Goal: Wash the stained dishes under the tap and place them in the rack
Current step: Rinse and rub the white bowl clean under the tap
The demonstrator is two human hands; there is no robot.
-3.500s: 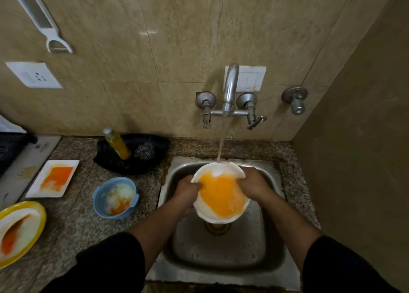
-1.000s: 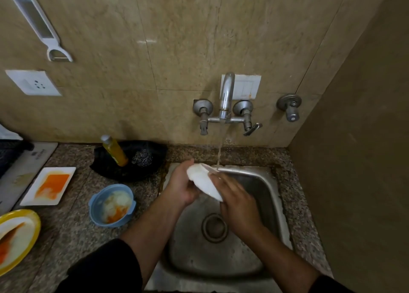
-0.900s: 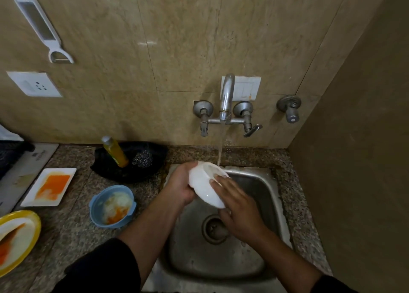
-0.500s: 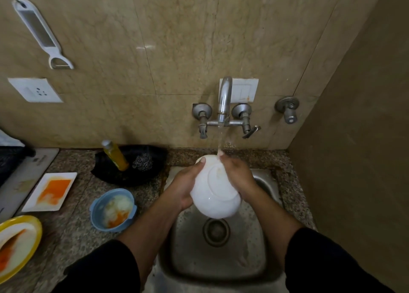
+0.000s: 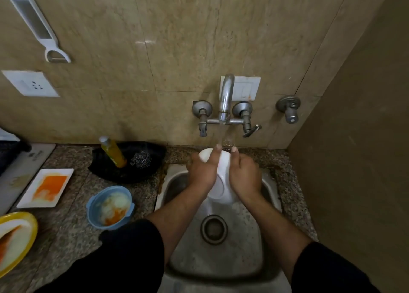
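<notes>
Granite counter (image 5: 73,226) carries a stained yellow plate (image 5: 13,237), a white square plate (image 5: 44,187) and a blue bowl (image 5: 109,206), all unwashed. Over the sink (image 5: 232,255), the left hand (image 5: 203,173) and right hand (image 5: 243,177) both curl round the white bowl (image 5: 221,186), base toward the camera, under the running tap (image 5: 225,98). This looks like the rinsing step. Next comes racking the bowl, but no rack is in view.
</notes>
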